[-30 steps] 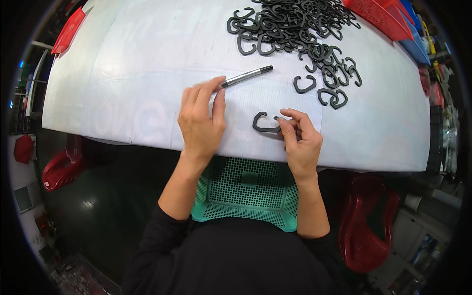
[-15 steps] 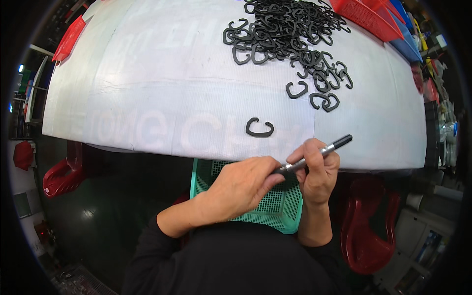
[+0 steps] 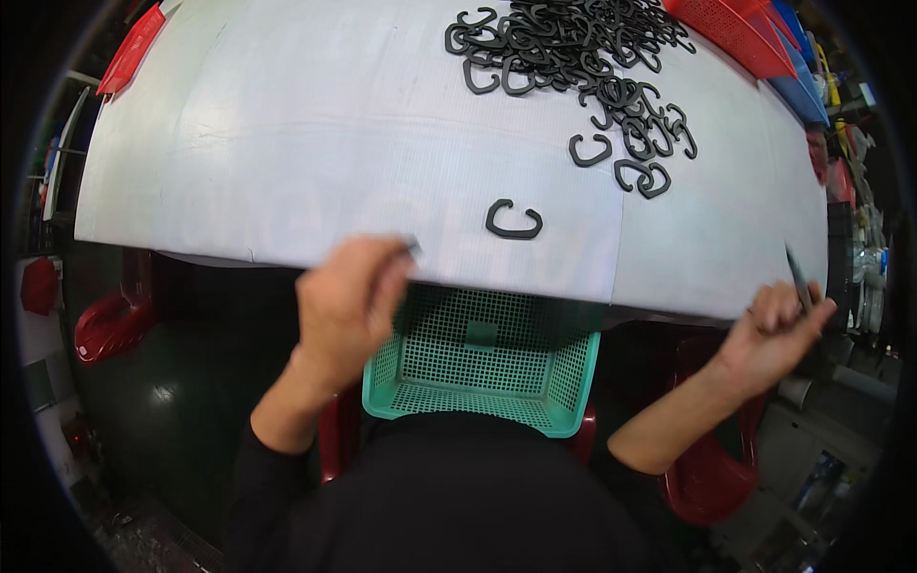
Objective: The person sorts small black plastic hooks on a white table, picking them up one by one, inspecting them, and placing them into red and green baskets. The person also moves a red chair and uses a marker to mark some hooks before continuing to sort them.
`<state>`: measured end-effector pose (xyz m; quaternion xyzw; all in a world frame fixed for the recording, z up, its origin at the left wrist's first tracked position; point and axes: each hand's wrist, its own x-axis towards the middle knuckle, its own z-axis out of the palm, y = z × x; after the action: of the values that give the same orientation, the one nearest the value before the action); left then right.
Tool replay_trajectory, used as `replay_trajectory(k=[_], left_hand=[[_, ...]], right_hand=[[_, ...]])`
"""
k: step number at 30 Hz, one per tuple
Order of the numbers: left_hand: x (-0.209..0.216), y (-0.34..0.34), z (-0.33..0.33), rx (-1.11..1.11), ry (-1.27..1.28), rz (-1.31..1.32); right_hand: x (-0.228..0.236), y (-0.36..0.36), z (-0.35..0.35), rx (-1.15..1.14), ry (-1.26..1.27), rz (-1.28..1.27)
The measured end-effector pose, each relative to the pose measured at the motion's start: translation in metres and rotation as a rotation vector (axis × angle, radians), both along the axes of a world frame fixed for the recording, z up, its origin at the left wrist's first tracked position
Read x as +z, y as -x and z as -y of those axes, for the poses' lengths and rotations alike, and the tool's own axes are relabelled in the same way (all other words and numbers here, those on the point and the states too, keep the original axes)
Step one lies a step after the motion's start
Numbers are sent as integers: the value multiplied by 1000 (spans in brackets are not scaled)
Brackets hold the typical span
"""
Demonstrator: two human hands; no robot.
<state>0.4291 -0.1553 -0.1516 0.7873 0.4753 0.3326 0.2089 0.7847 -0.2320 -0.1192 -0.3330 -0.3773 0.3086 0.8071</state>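
My left hand (image 3: 339, 304) is raised over the table's front edge, its fingers pinched on a small dark piece (image 3: 412, 245), perhaps a cap; motion blurs it. Far to the right, my right hand (image 3: 764, 336) grips a slender pen-shaped tool (image 3: 799, 271) whose thin, pointed end aims up and away. A single black open C-shaped hook (image 3: 514, 222) lies on the white table covering (image 3: 287, 162), right of my left hand and touched by neither hand. At the back, a heap of similar black hooks (image 3: 564, 53) trails toward the front right.
Below the table's front edge, between my forearms, stands a green mesh basket (image 3: 478, 377). Red baskets (image 3: 731, 33) and a blue tray (image 3: 798, 88) are at the back right, with a red tray (image 3: 132, 53) at the far left. Red chairs (image 3: 124, 320) flank the table front.
My hands, earlier together on the silver and black pen-shaped tool, have moved widely apart. The left has gone left with the small dark piece, the right far right with the tool.
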Motion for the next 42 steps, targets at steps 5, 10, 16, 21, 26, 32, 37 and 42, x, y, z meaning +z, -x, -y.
replay_trajectory(k=[5, 10, 16, 21, 26, 32, 37, 42], left_hand=[[-37, 16, -84, 319, -271, -294], [-61, 20, -92, 332, -271, -389], [-48, -4, -67, 148, -380, -123], [-38, -40, -24, -198, -92, -56], [-44, -32, -18, -34, -37, -66], [-50, -16, -15, 73, -27, -98], [-48, -31, -19, 21, -84, -119], [-51, -58, -34, -149, -19, 7]], right_hand=[[-50, 115, -45, 7, 371, 414], [-82, 139, -58, -116, 397, 1168], [-89, 136, -63, -142, 287, 1305], [-92, 141, -64, -94, 242, 1226], [-88, 145, -65, -101, 327, 1272], [-90, 147, -65, -115, 361, 1255], [-91, 145, -66, -106, 340, 1226], [-91, 146, -62, 45, 365, 836]])
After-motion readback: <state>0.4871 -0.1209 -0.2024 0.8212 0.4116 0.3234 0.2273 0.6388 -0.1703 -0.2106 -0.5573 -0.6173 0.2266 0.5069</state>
